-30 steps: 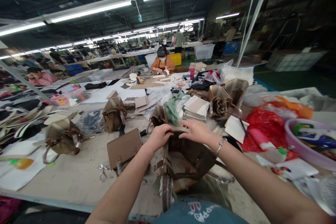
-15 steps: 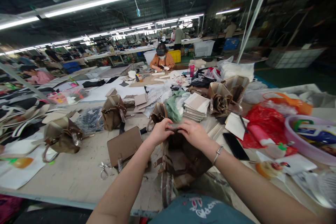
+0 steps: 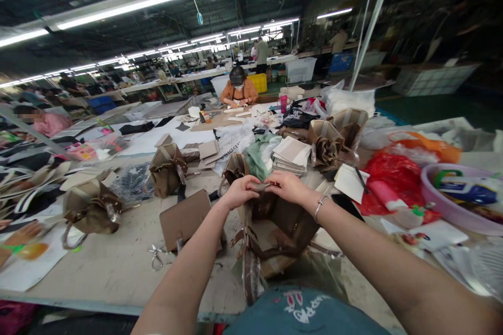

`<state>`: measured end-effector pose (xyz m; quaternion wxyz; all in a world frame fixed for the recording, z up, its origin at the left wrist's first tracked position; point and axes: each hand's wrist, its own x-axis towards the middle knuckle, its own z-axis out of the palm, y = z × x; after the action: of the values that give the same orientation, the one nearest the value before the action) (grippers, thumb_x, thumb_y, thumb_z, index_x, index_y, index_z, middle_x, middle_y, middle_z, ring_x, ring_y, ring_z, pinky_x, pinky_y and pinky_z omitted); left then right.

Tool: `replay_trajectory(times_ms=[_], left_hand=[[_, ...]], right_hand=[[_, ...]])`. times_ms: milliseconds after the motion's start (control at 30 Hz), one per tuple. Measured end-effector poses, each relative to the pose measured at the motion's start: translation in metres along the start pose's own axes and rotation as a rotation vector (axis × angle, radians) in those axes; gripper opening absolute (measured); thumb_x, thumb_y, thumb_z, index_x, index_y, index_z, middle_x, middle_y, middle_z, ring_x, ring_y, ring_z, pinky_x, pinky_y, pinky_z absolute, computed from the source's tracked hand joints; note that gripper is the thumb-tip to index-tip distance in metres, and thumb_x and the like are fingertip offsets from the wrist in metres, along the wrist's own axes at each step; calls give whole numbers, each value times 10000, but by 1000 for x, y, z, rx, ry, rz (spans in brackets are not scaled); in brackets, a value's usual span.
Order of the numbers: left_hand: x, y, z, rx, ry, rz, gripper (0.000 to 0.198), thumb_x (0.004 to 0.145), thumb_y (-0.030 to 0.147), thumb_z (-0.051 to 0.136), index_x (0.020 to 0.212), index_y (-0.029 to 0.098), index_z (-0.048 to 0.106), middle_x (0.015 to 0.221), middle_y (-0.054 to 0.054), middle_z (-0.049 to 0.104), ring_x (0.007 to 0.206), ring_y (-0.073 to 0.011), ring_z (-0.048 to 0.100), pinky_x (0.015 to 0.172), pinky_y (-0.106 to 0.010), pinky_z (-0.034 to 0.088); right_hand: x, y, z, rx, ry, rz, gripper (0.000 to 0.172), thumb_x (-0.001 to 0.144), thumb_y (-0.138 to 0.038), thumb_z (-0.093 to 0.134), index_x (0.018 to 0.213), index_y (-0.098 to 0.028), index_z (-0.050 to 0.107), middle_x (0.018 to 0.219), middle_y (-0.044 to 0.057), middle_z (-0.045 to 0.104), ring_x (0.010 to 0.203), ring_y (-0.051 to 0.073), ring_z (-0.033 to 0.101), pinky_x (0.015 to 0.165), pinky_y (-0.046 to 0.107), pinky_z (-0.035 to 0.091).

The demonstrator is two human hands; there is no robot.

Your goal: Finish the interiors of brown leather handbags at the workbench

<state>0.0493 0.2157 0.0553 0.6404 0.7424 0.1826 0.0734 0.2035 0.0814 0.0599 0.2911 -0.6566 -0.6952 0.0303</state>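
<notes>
A brown handbag point(image 3: 301, 222) stands in front of me at the table's near edge, its mouth open toward me and its inside showing. My left hand point(image 3: 242, 191) pinches the bag's far top edge between thumb and fingers. Close beside it, my right hand point(image 3: 288, 187) grips the same edge, thumb and fingertips together. A strap partly wrapped in clear plastic point(image 3: 250, 272) hangs at the bag's left side. Left of my left forearm lie a brown flat-faced bag piece point(image 3: 184, 220) and a pair of scissors point(image 3: 156, 259).
More brown bags point(image 3: 167, 170) stand left and at the back right. Stacked boards point(image 3: 291, 153) lie beyond my hands. A red plastic bag point(image 3: 396, 175) and a lilac basin point(image 3: 430, 188) sit to the right. Another person's hand point(image 3: 25, 233) reaches in at far left; a co-worker point(image 3: 239, 89) sits opposite.
My hands still grip the bag's edge, with the right fingers now closer to the left. Another person's hand has come in at far left. The view has shifted slightly.
</notes>
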Motion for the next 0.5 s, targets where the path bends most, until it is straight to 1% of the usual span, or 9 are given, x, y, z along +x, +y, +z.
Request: replay_trajectory(times_ms=[100,167,267,333,400,467,500], left_hand=[[4,1,-2,-12,12,-19,366,556,112,677,899,129,551,634,35,611,547,-74,520,559,-188,354],[6,2,-3,-4,38,-33,356,547,118,679,883,125,563,615,39,602,531,-72,508,551,-190,347],[6,4,-2,5,69,-43,348,541,114,672,872,126,563,593,47,591,514,-69,495,547,-191,346],[5,6,0,13,72,-46,348,541,106,664,871,129,556,585,51,589,508,-67,492,541,-188,344],[4,6,3,15,71,-47,342,544,97,655,866,132,546,578,54,588,503,-66,493,538,-186,344],[3,6,4,20,75,-41,336,545,94,656,857,135,536,578,53,591,501,-66,496,536,-184,345],[3,5,4,25,75,-36,338,546,97,662,856,137,533,583,51,596,502,-67,498,533,-183,343]], right_hand=[[5,3,-1,-40,-28,-20,118,818,-259,582,882,-213,669,831,26,593,777,137,538,711,232,388],[6,4,-2,-88,-33,1,131,822,-283,577,869,-218,681,836,30,573,776,138,529,700,233,384],[4,8,-6,-121,-51,31,212,839,-370,545,870,-219,691,852,41,559,778,142,530,694,238,381],[2,9,-8,-107,-105,15,291,847,-445,509,933,-225,679,877,45,578,781,145,543,695,240,381],[1,7,-8,-112,-177,6,383,827,-531,495,990,-224,655,888,48,610,787,155,558,685,242,381],[3,2,-8,-162,-231,21,443,817,-585,466,976,-214,648,867,50,639,791,168,569,670,244,374],[5,-1,-7,-196,-250,28,444,832,-583,440,948,-210,651,852,50,648,793,171,573,665,244,370]])
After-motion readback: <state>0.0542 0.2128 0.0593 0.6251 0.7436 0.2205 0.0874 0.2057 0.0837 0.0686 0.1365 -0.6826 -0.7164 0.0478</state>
